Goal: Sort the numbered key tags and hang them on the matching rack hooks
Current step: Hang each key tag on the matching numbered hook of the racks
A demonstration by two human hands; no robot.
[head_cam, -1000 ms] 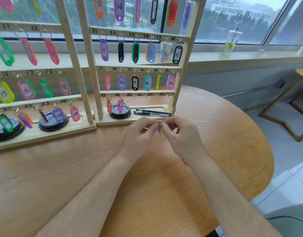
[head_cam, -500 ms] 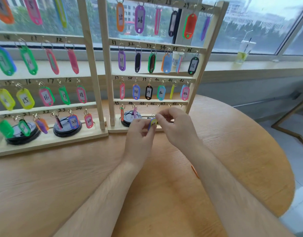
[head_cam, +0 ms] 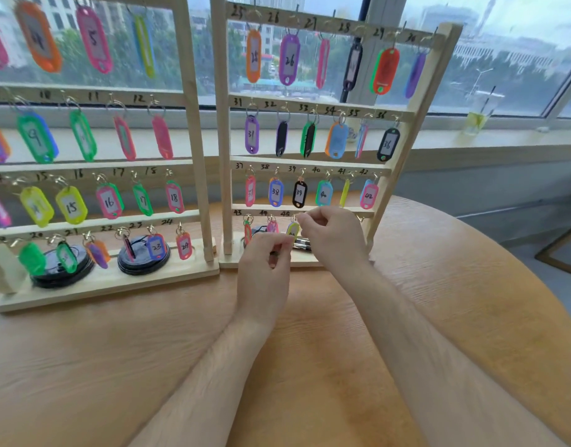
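tabletop (head_cam: 116, 350) before racks (head_cam: 224, 188): open | bottom rail (head_cam: 261, 207): hanging tags (head_cam: 272, 225), pens (head_cam: 302, 245) obstruct

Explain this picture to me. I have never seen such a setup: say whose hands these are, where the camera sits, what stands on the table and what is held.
No machine: these are a person's bare hands, filmed by one camera worn on the head, looking forward and down. On the wooden table stand a left rack and a right rack, hung with numbered, coloured key tags. The right hand pinches the ring of a yellow tag under mark 45 on the bottom rail; the left hand pinches its lower end.
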